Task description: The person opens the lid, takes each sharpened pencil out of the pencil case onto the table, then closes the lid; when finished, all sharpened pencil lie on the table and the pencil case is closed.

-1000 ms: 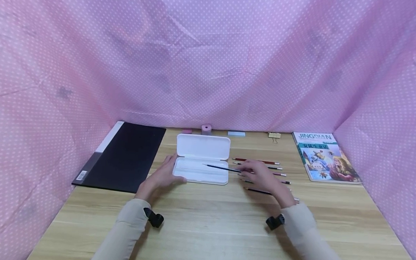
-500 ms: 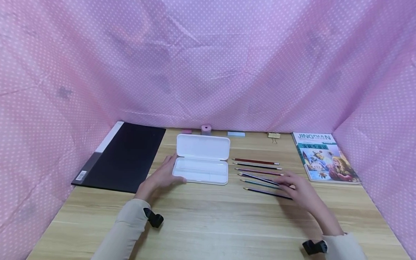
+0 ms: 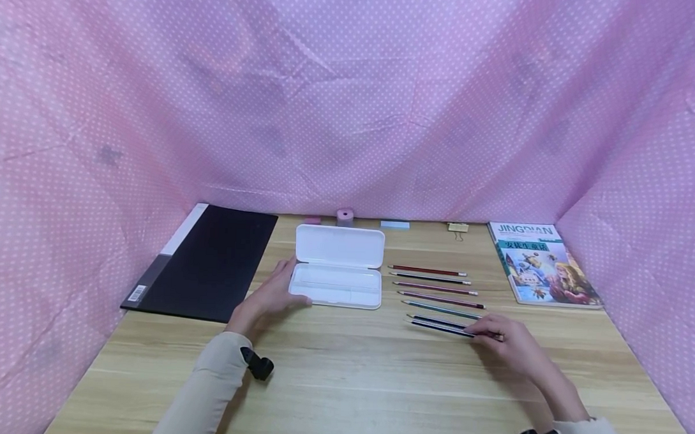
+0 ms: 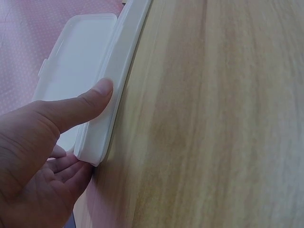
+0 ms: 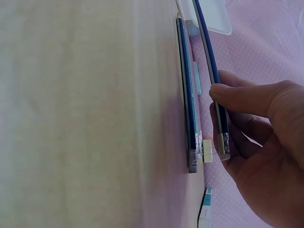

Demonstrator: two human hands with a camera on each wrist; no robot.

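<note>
A white pencil case (image 3: 339, 246) stands on the table with its lid raised; no pencils are visible inside. My left hand (image 3: 276, 292) grips its left end, thumb (image 4: 97, 95) on the front wall and the other fingers around the corner. My right hand (image 3: 510, 341) pinches a dark blue pencil (image 5: 209, 52) between thumb and fingers near its silver eraser end. That pencil is above the table, its tip towards the left, close over another dark pencil (image 5: 186, 85). Behind them lie a green pencil (image 3: 436, 307) and several red and dark pencils, roughly parallel.
A black folder (image 3: 213, 263) lies on the left, a picture book (image 3: 544, 265) on the right. Along the back are a pink roll (image 3: 344, 217), a light blue block (image 3: 395, 225) and a binder clip (image 3: 457, 228). Pink dotted cloth (image 3: 351, 102) encloses the table.
My right hand has moved from beside the pencil case to the right and nearer me, carrying the dark blue pencil over the row to its near side. The left hand stays on the case.
</note>
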